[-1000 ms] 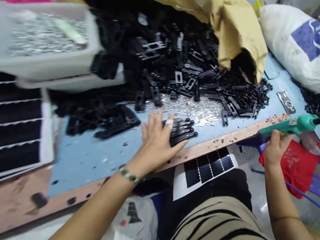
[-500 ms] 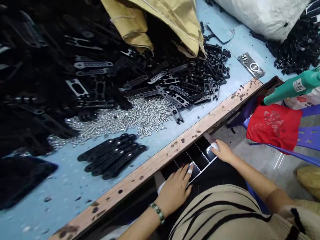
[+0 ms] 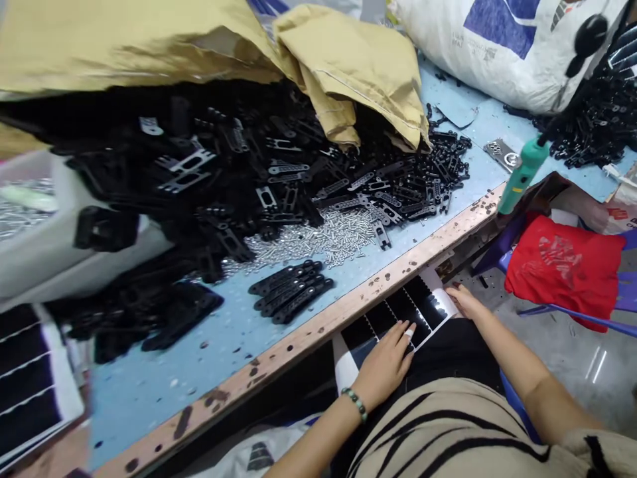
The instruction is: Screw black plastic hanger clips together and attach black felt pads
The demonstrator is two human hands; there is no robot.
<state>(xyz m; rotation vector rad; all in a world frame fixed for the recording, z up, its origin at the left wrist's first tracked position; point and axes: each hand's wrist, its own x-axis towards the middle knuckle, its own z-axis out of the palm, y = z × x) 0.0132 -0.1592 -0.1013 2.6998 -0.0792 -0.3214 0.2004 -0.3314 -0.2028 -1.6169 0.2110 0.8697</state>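
I have the sheet of black stickers [image 3: 398,309] on the lap, right of centre in the lower half of the frame, its far side passing out of sight below the wooden bench edge [image 3: 318,338]; the left hand [image 3: 385,362] lies palm down across it, fingers loosely spread, gripping nothing that I can see; the right hand [image 3: 465,302] is at the sheet's right end, fingers bent at the white margin, and from here I can't tell whether they pinch it; as for progress, I judge this an early point with the sheet, since several black panels sit on the backing and I see none lifted; up on the bench, mid-frame, a neat row of black arms [image 3: 293,292] looks finished to me, while the heap of loose slotted parts [image 3: 288,172] and the silver screws [image 3: 343,236] suggest plenty left; the green electric screwdriver [image 3: 522,176] hangs unheld at upper right; the sheet's visible length runs lower left to upper right, roughly along the bench edge, its panels lying crosswise, upper left to lower right.
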